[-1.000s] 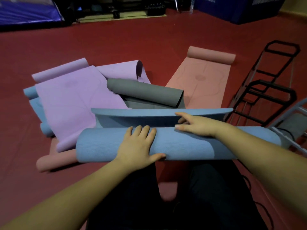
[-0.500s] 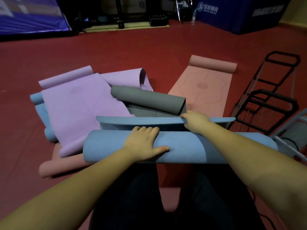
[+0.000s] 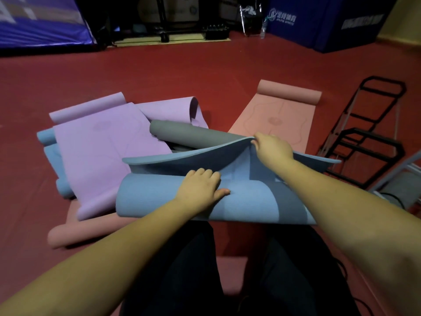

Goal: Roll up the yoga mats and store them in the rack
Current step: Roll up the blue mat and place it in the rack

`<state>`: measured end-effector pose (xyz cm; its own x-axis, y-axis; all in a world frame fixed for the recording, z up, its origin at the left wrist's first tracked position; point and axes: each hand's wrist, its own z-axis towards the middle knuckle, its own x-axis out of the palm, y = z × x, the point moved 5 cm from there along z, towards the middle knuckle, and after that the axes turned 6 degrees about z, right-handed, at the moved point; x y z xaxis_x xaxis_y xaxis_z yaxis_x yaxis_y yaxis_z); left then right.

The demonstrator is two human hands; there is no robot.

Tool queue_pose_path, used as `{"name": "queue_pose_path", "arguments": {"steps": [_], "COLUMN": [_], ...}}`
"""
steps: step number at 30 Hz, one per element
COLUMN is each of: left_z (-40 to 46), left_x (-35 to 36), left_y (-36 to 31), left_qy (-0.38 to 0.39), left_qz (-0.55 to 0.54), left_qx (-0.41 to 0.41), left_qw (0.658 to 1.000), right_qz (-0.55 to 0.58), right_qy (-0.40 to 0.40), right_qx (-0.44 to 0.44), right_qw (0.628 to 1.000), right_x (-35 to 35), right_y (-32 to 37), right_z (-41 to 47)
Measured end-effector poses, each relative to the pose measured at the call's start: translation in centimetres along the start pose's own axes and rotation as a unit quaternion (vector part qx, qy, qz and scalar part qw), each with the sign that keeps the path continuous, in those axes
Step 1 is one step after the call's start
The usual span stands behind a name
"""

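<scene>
While the blue mat (image 3: 159, 197) is held rolled on the lap by the flat, spread left hand (image 3: 200, 188) | its free edge is pinched and lifted by the right hand (image 3: 273, 149), likely to close the roll | rack (image 3: 364, 142) stands unfilled nearby.

A gym or sports hall, indicated by the wide red sports floor (image 3: 205, 71) and the blue padded crash mats (image 3: 323, 21) standing along the far wall. Yoga mats in purple (image 3: 102, 151), grey (image 3: 189, 133), pink (image 3: 280, 115) and blue (image 3: 159, 197) lie strewn across the floor. A black metal rack (image 3: 369, 137) stands at right, and dark equipment frames (image 3: 164, 26) occupy the background.
</scene>
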<state>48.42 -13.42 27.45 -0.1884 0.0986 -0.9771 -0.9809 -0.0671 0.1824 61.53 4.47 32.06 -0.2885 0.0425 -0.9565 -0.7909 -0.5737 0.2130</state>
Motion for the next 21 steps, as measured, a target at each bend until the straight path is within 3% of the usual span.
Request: {"name": "queue_pose_path", "arguments": {"steps": [4,8,16,21], "left_z": [-0.1,0.0,-0.5,-0.7], "left_x": [1.4,1.5,3.1,3.0], "left_y": [0.2,0.5,-0.6,-1.0], "left_qy": [0.041,0.028,0.067,0.097], "left_qz": [-0.004,0.012,0.122,0.148], "left_qx": [-0.008,-0.018,0.098,0.079], "left_qw": [0.999,0.999,0.985,0.981], "right_qz": [-0.017,-0.016,-0.014,-0.012], "right_qy": [0.032,0.057,0.116,0.131], "right_qx": [0.007,0.011,0.020,0.025], "right_qw": [0.999,0.998,0.993,0.991], "right_x": [0.2,0.4,0.7,0.6], "right_y": [0.4,0.5,-0.5,-0.5], "right_z": [0.4,0.3,-0.6,-0.9]}}
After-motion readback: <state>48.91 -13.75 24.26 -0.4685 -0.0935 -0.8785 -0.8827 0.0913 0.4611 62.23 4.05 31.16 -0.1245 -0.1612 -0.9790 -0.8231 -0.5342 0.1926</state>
